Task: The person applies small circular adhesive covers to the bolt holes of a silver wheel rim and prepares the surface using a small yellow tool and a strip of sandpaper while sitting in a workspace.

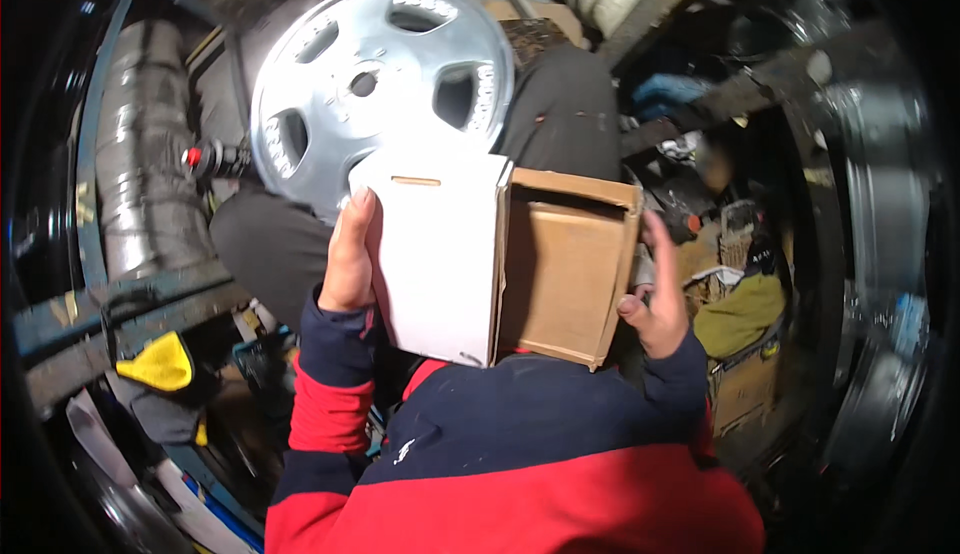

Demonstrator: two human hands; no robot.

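Note:
In front of my chest a cardboard box lies opened like a book, its shallow brown inside showing on the right. Its white lid is swung out to the left and has a small slot near the top. My left hand grips the lid's left edge, thumb on the white face and fingers hidden behind. Beside the box's right edge is my right hand, fingers stretched and thumb apart; whether it touches the box I cannot tell. Beyond the box, a silver wheel rim leans between my knees.
A black tool with a red part sits left of the rim. Wrapped rolls stand at the left edge. A yellow cloth hangs on a blue metal frame at lower left. On the right, an olive cloth lies among clutter near metal bars.

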